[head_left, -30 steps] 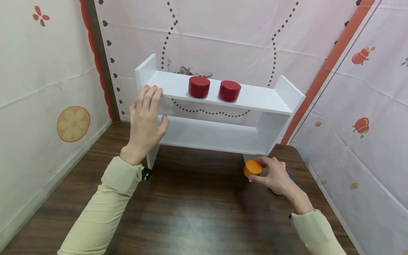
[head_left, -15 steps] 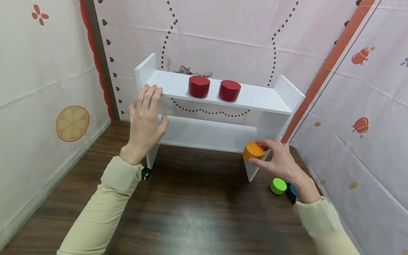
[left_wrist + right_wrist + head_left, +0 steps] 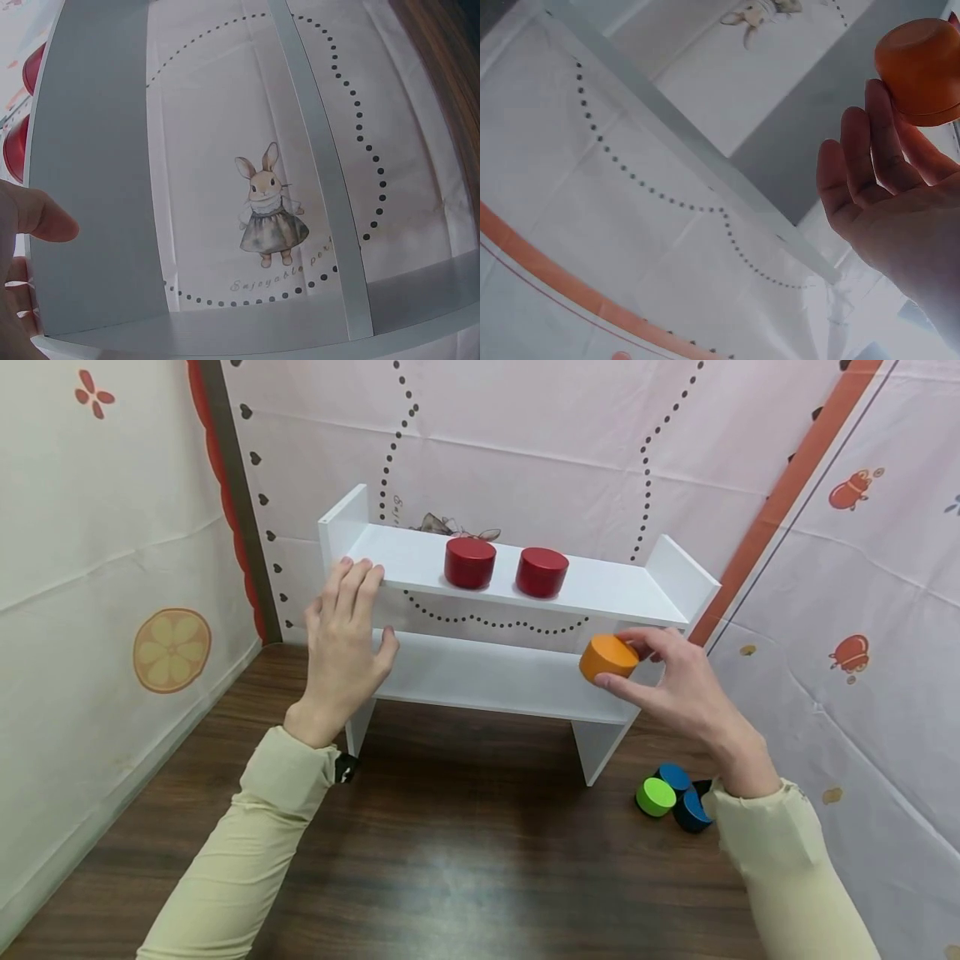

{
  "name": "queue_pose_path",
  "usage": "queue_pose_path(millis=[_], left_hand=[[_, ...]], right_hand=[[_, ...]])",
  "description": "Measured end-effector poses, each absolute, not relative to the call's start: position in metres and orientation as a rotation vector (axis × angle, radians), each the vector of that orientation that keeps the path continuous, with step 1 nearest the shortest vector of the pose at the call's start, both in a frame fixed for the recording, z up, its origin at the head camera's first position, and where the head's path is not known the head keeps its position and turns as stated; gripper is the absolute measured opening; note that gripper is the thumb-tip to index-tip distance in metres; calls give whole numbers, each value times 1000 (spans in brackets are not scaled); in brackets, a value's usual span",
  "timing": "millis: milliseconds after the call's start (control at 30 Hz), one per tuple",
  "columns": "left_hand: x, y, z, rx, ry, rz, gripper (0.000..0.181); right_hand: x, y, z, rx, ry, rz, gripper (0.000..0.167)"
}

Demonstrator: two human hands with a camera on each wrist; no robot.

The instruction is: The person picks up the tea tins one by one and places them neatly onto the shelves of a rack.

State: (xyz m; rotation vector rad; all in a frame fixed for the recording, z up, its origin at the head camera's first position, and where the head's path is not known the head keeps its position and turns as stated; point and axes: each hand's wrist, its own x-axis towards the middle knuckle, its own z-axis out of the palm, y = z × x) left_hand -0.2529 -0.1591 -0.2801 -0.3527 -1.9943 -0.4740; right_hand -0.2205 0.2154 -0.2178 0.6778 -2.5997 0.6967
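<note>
My right hand (image 3: 686, 693) pinches an orange round tin (image 3: 607, 658) between thumb and fingers. It holds the tin in front of the right end of a white two-tier shelf (image 3: 487, 681), below the upper board's level. In the right wrist view the orange tin (image 3: 919, 71) sits at the fingertips. At the shelf's left end, my left hand (image 3: 341, 647) rests its fingers on the upper board's front edge, thumb spread lower down. Two red round tins, a left one (image 3: 469, 562) and a right one (image 3: 542, 572), stand apart on the upper board.
On the brown table (image 3: 450, 860), right of the shelf, a green tin (image 3: 656, 797) stands beside two blue tins, one behind (image 3: 672, 777) and one nearer (image 3: 692, 812). Printed cloth walls (image 3: 172, 543) enclose the table at the back and sides.
My right hand has lifted the orange tin from beside the shelf's right foot to above the lower board's level. The green and blue tins have come into view. My left hand stays put.
</note>
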Motion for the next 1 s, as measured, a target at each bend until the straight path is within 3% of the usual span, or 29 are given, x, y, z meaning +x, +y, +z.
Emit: queue_pose_path(millis=[467, 1000], left_hand=[[-253, -159, -280, -351, -1999, -478, 69], [-254, -159, -281, -350, -1989, -480, 68]], right_hand=[[-232, 202, -173, 632, -2476, 748, 53], [-263, 188, -167, 428, -2580, 624, 65]])
